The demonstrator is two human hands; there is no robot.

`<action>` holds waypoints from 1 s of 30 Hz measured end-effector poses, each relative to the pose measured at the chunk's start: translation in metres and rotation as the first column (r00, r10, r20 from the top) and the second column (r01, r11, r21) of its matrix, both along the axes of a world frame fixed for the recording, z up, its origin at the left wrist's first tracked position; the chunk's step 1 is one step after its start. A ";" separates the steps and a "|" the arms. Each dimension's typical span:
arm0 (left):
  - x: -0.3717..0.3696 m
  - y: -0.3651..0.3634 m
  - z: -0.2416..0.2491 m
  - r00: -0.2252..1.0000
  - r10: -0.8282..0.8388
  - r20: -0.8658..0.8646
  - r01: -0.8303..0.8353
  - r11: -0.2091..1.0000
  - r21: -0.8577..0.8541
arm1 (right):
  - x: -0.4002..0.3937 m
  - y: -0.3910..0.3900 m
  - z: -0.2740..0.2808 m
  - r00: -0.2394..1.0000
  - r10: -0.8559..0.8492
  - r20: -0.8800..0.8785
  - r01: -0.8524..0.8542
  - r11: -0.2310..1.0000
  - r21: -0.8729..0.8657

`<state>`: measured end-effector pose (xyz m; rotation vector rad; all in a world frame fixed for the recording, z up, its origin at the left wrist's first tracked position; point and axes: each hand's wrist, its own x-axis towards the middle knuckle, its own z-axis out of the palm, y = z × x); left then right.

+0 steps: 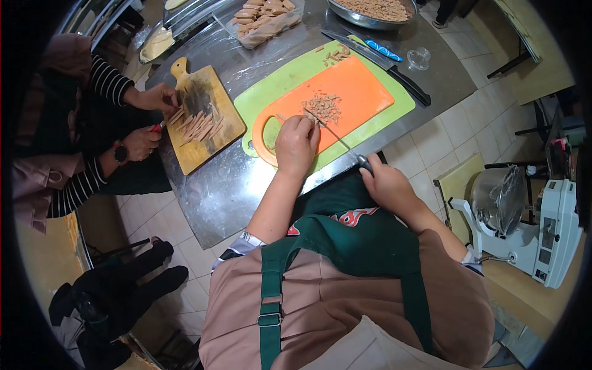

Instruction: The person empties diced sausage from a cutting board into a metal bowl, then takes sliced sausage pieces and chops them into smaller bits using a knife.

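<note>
My right hand [388, 187] is closed round the black handle of a kitchen knife [339, 139]. Its blade slants away to the left, and the tip lies among small chopped brown pieces [325, 106] on an orange cutting board [361, 86]. Beside the blade, my left hand [297, 143] rests on the board with its fingers curled down on brown sausage-like strips, mostly hidden beneath them. Under the orange board lies a larger green cutting board [271, 86]. A few curved brown offcuts [337, 55] sit near its far edge.
On the left, a co-worker's hands [145, 139] cut brown strips [200, 127] on a wooden board [216, 92]. A second black-handled knife [410, 85], a blue-handled knife [383, 49], a plastic container [271, 34] and a metal bowl [370, 23] occupy the metal table's [203, 213] far side. A mixer [542, 240] stands right.
</note>
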<state>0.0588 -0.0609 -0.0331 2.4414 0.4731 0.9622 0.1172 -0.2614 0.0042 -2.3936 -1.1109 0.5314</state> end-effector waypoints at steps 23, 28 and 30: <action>-0.005 0.006 0.003 0.997 -0.070 -0.024 0.067 0.995 -0.080 | 0.013 0.021 -0.001 0.992 0.073 0.106 -0.072 0.997 -0.006; -0.006 0.004 0.002 0.999 -0.037 0.011 0.037 0.999 0.022 | 0.005 -0.011 0.001 0.988 0.044 0.145 -0.040 0.999 -0.033; -0.007 0.003 0.002 0.999 -0.028 -0.017 0.029 0.999 0.017 | 0.005 -0.011 0.001 0.984 0.038 0.172 -0.036 0.999 -0.013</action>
